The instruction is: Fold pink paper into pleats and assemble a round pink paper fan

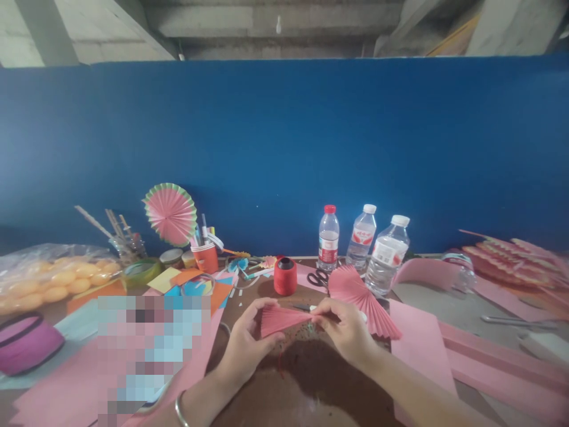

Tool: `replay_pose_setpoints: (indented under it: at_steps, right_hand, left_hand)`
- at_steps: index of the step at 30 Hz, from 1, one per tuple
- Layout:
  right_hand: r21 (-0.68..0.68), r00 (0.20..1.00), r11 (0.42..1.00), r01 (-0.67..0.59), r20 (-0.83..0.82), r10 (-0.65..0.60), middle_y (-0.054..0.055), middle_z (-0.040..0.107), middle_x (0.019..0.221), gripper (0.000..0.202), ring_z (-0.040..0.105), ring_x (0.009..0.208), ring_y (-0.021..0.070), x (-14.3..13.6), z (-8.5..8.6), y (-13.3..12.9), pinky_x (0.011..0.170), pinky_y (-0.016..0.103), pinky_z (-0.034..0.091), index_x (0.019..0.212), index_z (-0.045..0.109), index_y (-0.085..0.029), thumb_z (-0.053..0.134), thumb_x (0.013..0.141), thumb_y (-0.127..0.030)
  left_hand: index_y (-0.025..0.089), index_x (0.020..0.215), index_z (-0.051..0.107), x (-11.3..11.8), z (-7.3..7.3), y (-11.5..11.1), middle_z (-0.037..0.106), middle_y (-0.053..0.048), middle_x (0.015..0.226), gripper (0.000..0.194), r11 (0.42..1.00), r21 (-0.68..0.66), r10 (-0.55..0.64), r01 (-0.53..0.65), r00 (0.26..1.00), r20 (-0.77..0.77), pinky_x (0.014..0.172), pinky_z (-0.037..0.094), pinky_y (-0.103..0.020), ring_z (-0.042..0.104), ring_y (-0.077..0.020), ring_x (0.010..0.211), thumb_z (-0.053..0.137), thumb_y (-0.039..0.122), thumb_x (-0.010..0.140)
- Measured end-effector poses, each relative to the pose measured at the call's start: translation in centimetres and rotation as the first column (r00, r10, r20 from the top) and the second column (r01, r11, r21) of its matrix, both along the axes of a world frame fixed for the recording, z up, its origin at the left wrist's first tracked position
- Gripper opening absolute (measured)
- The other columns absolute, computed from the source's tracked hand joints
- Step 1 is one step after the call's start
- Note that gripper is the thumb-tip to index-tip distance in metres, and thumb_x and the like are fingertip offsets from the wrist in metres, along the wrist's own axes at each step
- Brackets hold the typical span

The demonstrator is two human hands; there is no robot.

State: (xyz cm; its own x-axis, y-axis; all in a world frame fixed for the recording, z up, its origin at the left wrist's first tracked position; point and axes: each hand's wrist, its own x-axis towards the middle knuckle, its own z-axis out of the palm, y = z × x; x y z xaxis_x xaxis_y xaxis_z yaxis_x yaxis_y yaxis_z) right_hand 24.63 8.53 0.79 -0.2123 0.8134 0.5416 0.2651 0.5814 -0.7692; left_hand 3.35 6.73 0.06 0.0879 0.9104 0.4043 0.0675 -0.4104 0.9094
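Note:
Between my hands is a pleated pink paper fan [280, 320], its folds spread on the left and drawn together to a narrow end on the right. My left hand [249, 341] grips the wide end between thumb and fingers. With its fingertips, my right hand [344, 332] pinches the narrow end. Behind my right hand lies a second pleated pink fan [355, 296], opened wider. A red thread spool [285, 277] stands just beyond the held fan. Black-handled scissors [318, 277] lie behind, partly covered.
Three water bottles [329, 240] stand along the blue partition [284, 148]. Pink paper sheets [420, 350] lie at right. At left are a cup of pens [205, 258], a round pink fan [170, 214], a bag of yellow balls [62, 277] and a purple pouch [29, 344].

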Motion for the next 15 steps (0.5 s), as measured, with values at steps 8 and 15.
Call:
replay_pose_setpoints:
  at_steps: [8,15]
  right_hand:
    - [0.052,0.992,0.994,-0.101,0.076,0.097,0.002,0.057,0.063,0.012,0.054,0.057,0.0133,0.01,-0.17,-0.23,0.055,0.024,0.041,0.071,0.058,-0.017,0.053,0.082,-0.020]
    - [0.140,0.981,0.978,-0.156,0.140,0.136,0.007,0.066,0.090,0.025,0.061,0.080,0.0193,0.13,0.05,-0.18,0.071,0.030,0.047,0.101,0.062,-0.020,0.062,0.077,-0.026]
  left_hand:
    - [0.018,0.063,0.062,-0.31,0.02,0.41,0.061,0.000,0.070,0.008,0.989,-0.033,0.147,-0.147,0.989,-0.003,0.064,0.045,-0.024,0.056,-0.0151,0.067,0.070,0.016,0.062]
    - [0.018,0.070,0.058,-0.06,0.54,-0.12,0.057,0.000,0.072,0.008,0.989,0.079,0.128,-0.122,0.989,-0.068,0.069,0.044,-0.025,0.054,-0.0157,0.072,0.066,0.016,0.067]
